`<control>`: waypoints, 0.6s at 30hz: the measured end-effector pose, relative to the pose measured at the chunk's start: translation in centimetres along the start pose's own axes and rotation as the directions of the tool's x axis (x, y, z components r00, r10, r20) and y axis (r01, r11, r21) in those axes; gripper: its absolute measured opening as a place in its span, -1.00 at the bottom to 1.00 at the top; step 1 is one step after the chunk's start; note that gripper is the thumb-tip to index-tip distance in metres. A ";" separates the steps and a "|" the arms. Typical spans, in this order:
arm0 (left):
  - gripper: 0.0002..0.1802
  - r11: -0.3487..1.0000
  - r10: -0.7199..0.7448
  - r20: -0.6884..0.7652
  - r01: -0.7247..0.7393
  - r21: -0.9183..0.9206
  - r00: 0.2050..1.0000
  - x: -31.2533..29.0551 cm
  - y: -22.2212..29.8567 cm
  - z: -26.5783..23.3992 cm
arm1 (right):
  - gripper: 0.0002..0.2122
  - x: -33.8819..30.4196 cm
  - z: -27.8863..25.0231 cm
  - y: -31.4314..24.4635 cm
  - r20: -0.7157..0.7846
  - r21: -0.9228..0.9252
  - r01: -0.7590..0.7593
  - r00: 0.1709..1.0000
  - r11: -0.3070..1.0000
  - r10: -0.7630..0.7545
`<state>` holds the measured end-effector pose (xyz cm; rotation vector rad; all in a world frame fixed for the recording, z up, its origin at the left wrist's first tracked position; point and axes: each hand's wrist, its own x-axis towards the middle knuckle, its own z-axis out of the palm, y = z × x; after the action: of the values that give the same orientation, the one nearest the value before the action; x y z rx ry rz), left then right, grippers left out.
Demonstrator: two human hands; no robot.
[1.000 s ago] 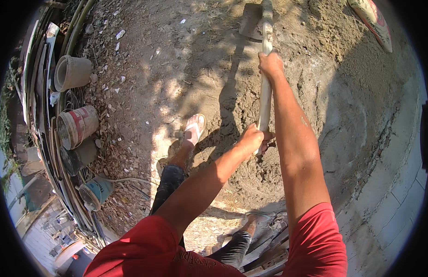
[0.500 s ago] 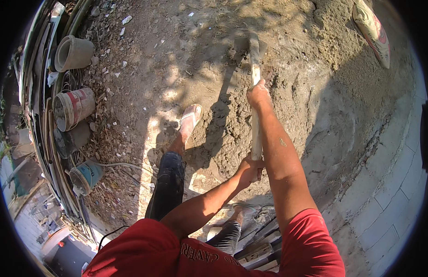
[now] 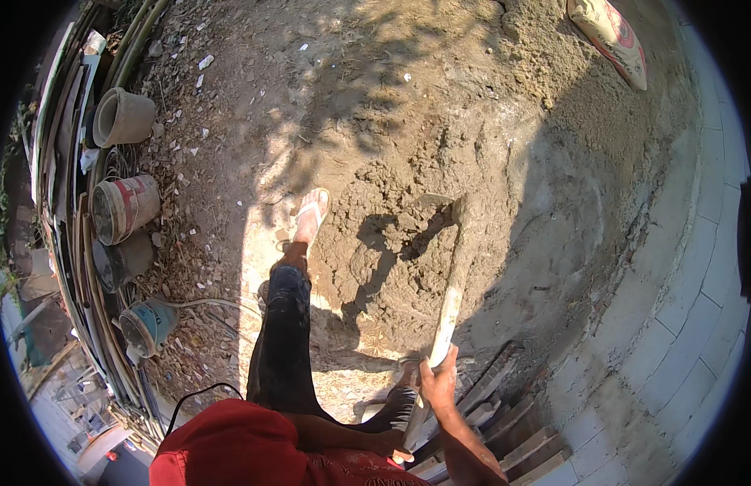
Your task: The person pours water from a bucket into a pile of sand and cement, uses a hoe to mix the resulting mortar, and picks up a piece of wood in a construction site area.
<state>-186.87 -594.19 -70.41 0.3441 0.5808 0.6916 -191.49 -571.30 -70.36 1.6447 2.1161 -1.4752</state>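
Sunlit dirt yard [image 3: 258, 105], patchy tree shade, a low block wall [image 3: 687, 340] curving up the right side. So, hands first: the right hand [image 3: 440, 377] is wrapped snugly round the lower part of the handle, and the left hand [image 3: 392, 445] looks curled around its butt end, close to the shirt, though it's partly hidden. They're working a long-handled hoe [image 3: 450, 300], head down in the wet mortar mix [image 3: 444, 158] out in front of the body, blade mostly sunk so I can't see its edge.

Reads to me like a drag-and-turn stroke. If so, I'd let the lower hand steer, pull from the hips rather than the arms, and take small bites, since that lumpy stuff probably sticks and gets heavy. Bring the blade right to the bottom so no dry bits hide under there. Watch the left foot [image 3: 311, 215] too: just a flip-flop, right beside the mix, so pull well to its right.

Farther out, a sand pile [image 3: 546, 61] and a printed sack [image 3: 610, 40] sit up top right, buckets [image 3: 132, 206] along the left.
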 end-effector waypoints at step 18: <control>-0.79 0.952 -0.259 -0.849 -0.027 -0.305 0.461 0.4 15.1 -27.9 | -0.77 36.3 21.4 -1.3 0.361 0.319 -0.418 0.883 0.851 0.299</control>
<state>-210.95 -580.02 -85.34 -0.3950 1.4914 0.7805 -217.60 -560.89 -101.77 1.6760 1.3195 -1.9417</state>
